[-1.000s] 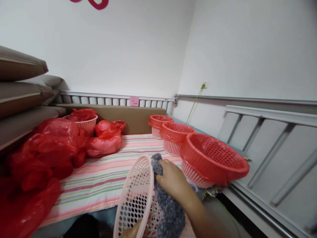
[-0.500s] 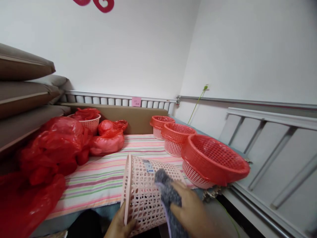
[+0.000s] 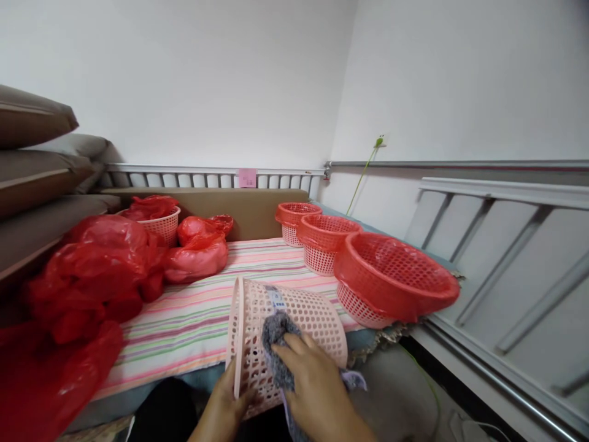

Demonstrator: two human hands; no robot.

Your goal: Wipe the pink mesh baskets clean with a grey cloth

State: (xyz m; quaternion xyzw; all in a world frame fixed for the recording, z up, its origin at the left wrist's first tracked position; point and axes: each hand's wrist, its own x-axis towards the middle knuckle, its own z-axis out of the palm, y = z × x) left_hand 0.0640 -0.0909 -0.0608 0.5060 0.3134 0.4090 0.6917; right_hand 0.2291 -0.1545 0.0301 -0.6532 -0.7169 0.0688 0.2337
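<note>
A pale pink perforated plastic basket [image 3: 317, 313] lies tipped on its side in front of me, its rim facing left and a blue-and-white label on its wall. My left hand [image 3: 230, 396] is closed on the rim at the lower left, with the fingertips partly hidden by the basket. Under my right hand [image 3: 313, 377] is a fuzzy grey cloth [image 3: 277, 344] with a lilac edge. The fingers press it against the basket's side, just below the label. One end of the cloth hangs down past the wrist.
Three baskets lined with red bags [image 3: 391, 276] stand in a row on the right. Red plastic bags [image 3: 101, 270] heap up at left, beside another basket [image 3: 163, 227]. Striped cloth [image 3: 193, 319] covers the bed. Stacked cushions [image 3: 37, 172] and a metal railing [image 3: 488, 245] flank it.
My right hand has slid the grey cloth left and slightly down across the basket's side. The left hand keeps its hold on the rim. The view has shifted a little.
</note>
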